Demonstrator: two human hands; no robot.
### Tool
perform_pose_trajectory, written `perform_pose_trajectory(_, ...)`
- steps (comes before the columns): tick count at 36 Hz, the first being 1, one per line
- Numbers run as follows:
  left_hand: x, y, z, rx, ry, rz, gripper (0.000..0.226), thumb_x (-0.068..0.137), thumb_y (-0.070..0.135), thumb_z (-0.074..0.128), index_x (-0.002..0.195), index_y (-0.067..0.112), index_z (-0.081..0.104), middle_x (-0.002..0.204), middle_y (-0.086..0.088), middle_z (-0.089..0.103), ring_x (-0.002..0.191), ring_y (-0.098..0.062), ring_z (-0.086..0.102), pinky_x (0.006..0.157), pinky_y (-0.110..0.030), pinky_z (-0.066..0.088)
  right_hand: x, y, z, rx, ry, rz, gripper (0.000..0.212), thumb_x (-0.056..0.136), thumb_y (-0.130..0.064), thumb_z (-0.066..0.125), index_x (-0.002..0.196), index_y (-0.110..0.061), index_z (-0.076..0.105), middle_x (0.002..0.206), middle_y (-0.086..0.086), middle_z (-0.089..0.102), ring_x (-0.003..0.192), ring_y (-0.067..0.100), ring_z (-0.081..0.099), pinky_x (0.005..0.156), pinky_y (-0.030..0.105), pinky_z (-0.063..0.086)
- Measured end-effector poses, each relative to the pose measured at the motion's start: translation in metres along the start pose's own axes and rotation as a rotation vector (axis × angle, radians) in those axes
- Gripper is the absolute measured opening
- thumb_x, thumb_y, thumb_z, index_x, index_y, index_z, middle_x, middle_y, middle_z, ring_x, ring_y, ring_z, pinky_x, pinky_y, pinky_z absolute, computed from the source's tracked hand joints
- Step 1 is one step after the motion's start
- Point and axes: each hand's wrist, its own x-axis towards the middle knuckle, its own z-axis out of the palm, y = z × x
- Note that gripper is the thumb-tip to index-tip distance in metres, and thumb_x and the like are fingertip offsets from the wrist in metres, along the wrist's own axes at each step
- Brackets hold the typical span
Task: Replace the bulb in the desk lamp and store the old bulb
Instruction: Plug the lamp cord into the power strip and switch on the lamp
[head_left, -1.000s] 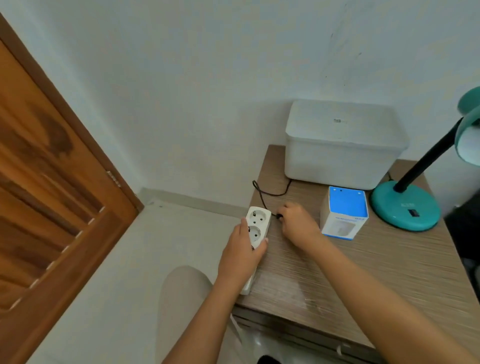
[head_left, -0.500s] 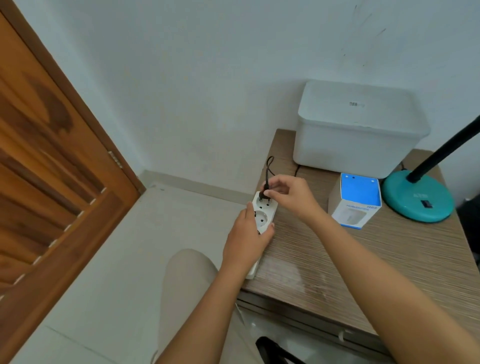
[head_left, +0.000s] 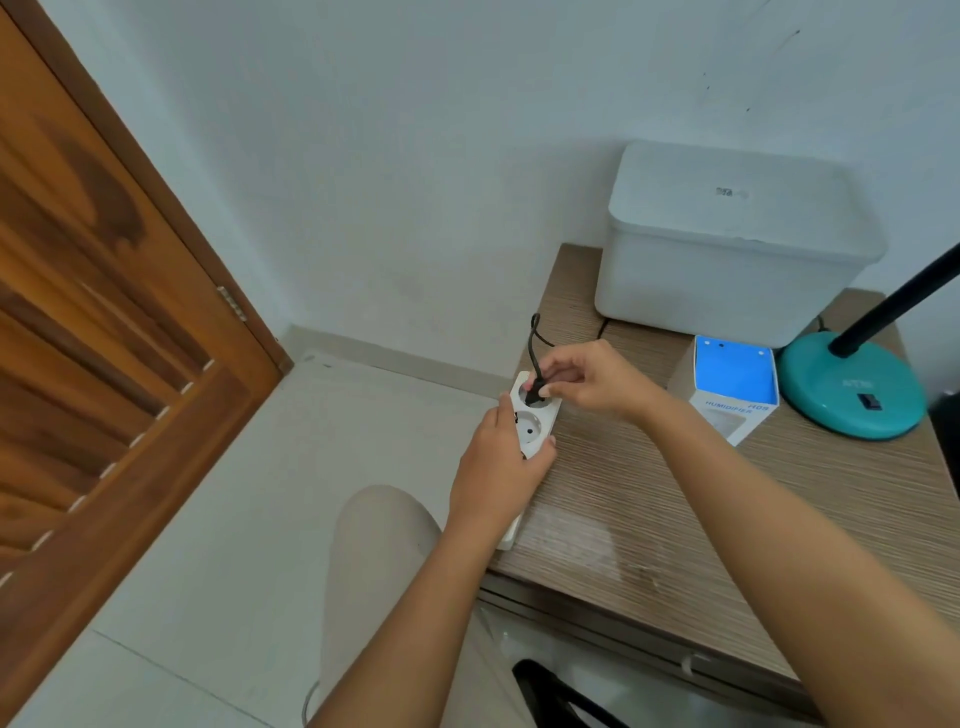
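A white power strip (head_left: 531, 431) lies along the left edge of the wooden desk (head_left: 701, 509). My left hand (head_left: 498, 467) grips its near part. My right hand (head_left: 587, 382) pinches the lamp's black plug (head_left: 535, 391) at the strip's far socket; how deep the plug sits I cannot tell. Its black cord (head_left: 532, 338) loops up and runs behind the box. The teal lamp base (head_left: 852, 395) with a black neck (head_left: 898, 301) stands at the right; the lamp head and bulb are out of frame. A blue-and-white carton (head_left: 732, 384) stands beside the base.
A white lidded storage box (head_left: 727, 249) sits at the back of the desk against the wall. A wooden door (head_left: 93, 332) fills the left. My knee (head_left: 384, 525) is below the desk's left edge, over pale floor tiles.
My right hand lifted the plug from the desk surface up to the strip's far socket. My left hand kept hold of the strip. The view shifted left and down, losing the lamp head.
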Motion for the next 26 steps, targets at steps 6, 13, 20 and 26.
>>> perform_pose_trajectory(6, 0.0, -0.001, 0.001, 0.003, 0.011, 0.008, 0.061, 0.087, 0.043, 0.055, 0.138, 0.018, 0.033, 0.109, 0.001, 0.053, 0.095, -0.016, 0.053, 0.073, -0.027, 0.045, 0.001, -0.002, 0.002, -0.049, -0.023, 0.005, 0.026, 0.081, 0.006, 0.063, 0.082, -0.019, 0.067, 0.097, 0.009, 0.074, 0.084, -0.001, 0.068, 0.079, 0.008, 0.05)
perform_pose_trajectory(13, 0.001, -0.002, 0.002, 0.009, 0.01, 0.007, 0.061, 0.087, 0.044, 0.054, 0.138, 0.016, 0.034, 0.111, 0.0, 0.053, 0.097, -0.016, 0.054, 0.074, -0.026, 0.046, 0.001, 0.0, 0.012, -0.038, 0.178, 0.054, 0.018, 0.075, -0.005, 0.074, 0.093, -0.005, 0.072, 0.091, 0.009, 0.073, 0.083, 0.012, 0.068, 0.075, 0.007, 0.052)
perform_pose_trajectory(20, 0.001, -0.002, 0.002, 0.007, 0.018, 0.013, 0.06, 0.086, 0.043, 0.055, 0.136, 0.016, 0.035, 0.107, 0.001, 0.054, 0.095, -0.016, 0.054, 0.072, -0.027, 0.047, 0.002, -0.004, 0.026, -0.104, 0.32, 0.11, 0.011, 0.075, -0.004, 0.072, 0.085, -0.008, 0.073, 0.079, 0.003, 0.071, 0.073, 0.009, 0.064, 0.066, 0.001, 0.046)
perform_pose_trajectory(26, 0.0, -0.001, 0.002, 0.0, 0.01, 0.012, 0.061, 0.087, 0.043, 0.054, 0.137, 0.016, 0.034, 0.111, 0.0, 0.053, 0.097, -0.016, 0.054, 0.074, -0.028, 0.047, 0.0, -0.007, 0.029, -0.163, 0.336, 0.139, 0.01, 0.071, -0.005, 0.074, 0.081, -0.008, 0.073, 0.074, 0.002, 0.069, 0.069, 0.009, 0.063, 0.065, 0.008, 0.05)
